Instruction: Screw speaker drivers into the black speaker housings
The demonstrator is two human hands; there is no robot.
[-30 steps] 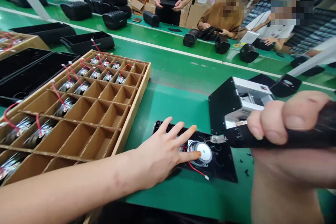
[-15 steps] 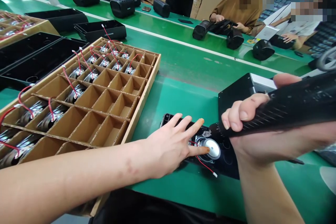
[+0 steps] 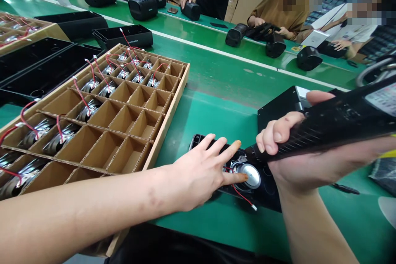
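Fingers spread, my left hand (image 3: 206,171) lies over a black speaker panel (image 3: 269,198), its thumb touching a round speaker driver (image 3: 252,176) with a silver centre. A red wire (image 3: 244,198) with a white plug trails from the driver toward me. My right hand (image 3: 297,148) is wrapped round a black electric screwdriver (image 3: 334,117), tilted with its tip down at the driver's far edge. The exact contact of the tip is hidden. Left of my hands is a cardboard divider tray (image 3: 168,109) holding several drivers with red wires.
A black box (image 3: 275,107) stands just beyond my right hand. Black speaker housings (image 3: 123,37) lie behind the tray. Across the green bench (image 3: 216,70), finished-looking speakers (image 3: 142,8) stand in a row, with several co-workers behind. A black pen-like item (image 3: 346,189) lies at right.
My right hand and the screwdriver have shifted slightly left, the tool's rear end swinging a little. My left hand has stayed put. Across the bench, a co-worker's hand has reached down to a speaker.
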